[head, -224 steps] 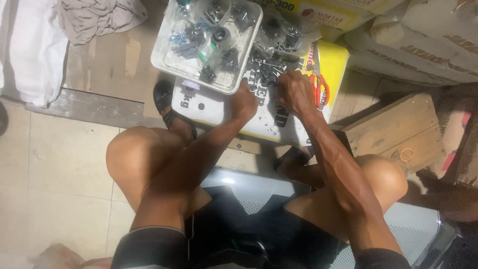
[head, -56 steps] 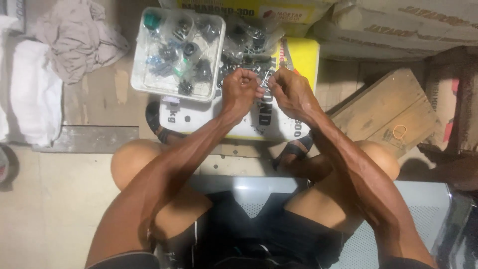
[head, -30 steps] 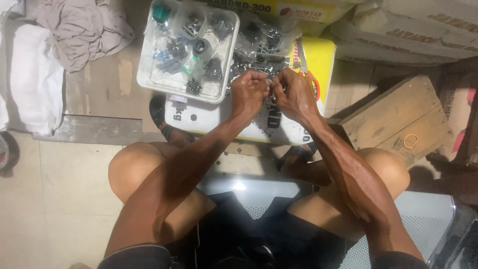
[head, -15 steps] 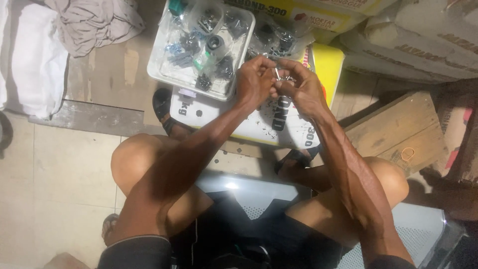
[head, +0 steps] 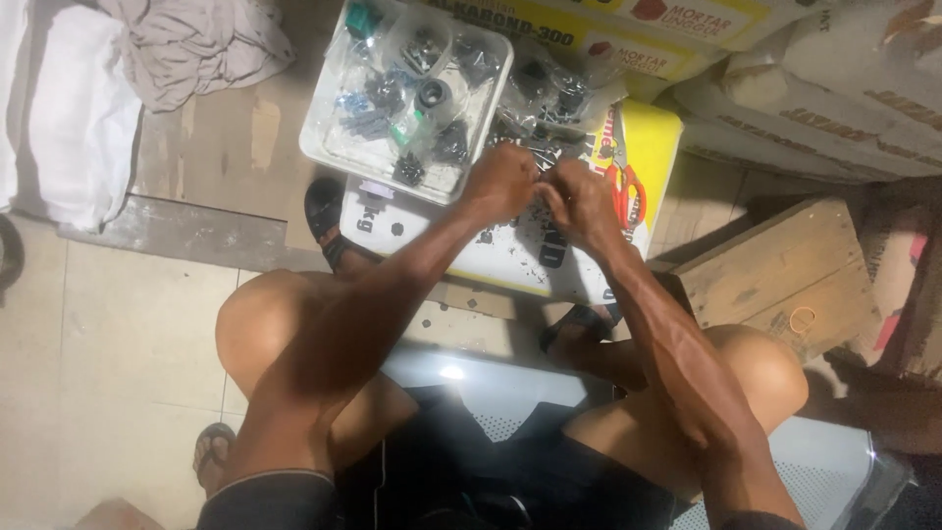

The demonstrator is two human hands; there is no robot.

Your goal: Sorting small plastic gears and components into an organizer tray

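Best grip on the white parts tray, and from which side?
Take the white parts tray by its long left rim, coming from the left. That edge is bare and open to the floor; the right side is crowded by the left hand, right hand and bagged parts. It looks loaded, so probably lift it level.

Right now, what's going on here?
A seated person has both hands together over small metal parts lying on a white sack. The left hand and right hand are pinched close; what they hold is too small to tell. A white tray of bagged parts sits beside them, red pliers nearby.
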